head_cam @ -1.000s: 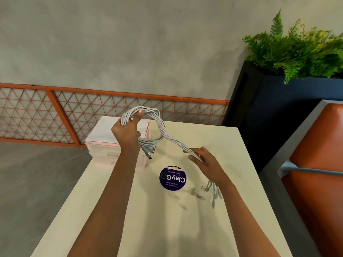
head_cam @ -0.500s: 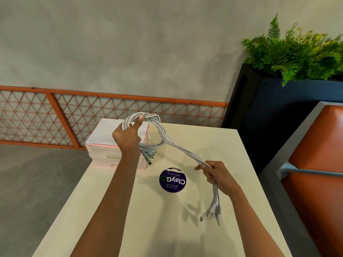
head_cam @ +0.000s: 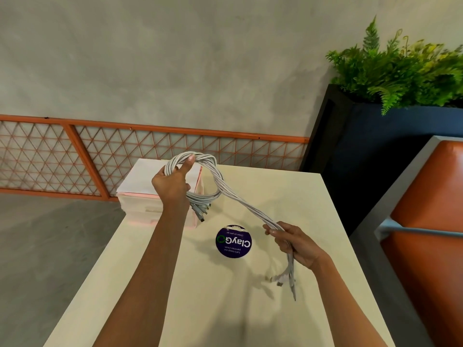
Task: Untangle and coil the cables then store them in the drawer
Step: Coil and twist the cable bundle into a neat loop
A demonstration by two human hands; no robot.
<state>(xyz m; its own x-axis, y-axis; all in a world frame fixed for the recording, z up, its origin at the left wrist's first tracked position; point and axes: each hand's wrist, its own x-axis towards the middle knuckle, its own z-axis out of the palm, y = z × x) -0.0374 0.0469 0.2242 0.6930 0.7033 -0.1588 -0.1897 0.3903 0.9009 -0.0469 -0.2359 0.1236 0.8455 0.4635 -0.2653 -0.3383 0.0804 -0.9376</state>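
Note:
A bundle of several white cables (head_cam: pixel 240 199) is held in the air over the cream table (head_cam: pixel 225 309). My left hand (head_cam: pixel 172 184) grips the looped part of the bundle, thumb up against the top of the loop, with grey plugs (head_cam: pixel 200 211) hanging below it. The strands run down to the right into my right hand (head_cam: pixel 295 240), which grips them. Their free ends with plugs (head_cam: pixel 285 281) dangle under that hand, just above the table. A small pink and white drawer unit (head_cam: pixel 152 196) stands at the table's far left corner, behind my left hand.
A round purple sticker (head_cam: pixel 233 241) lies on the table between my hands. An orange mesh railing (head_cam: pixel 100 156) runs along the wall behind. A dark planter (head_cam: pixel 375 159) with ferns stands at the right, and an orange seat (head_cam: pixel 431 234) sits beside the table.
My right hand has slid down the bundle toward me and to the right, so less cable hangs below it. The left hand keeps the loop raised in about the same place.

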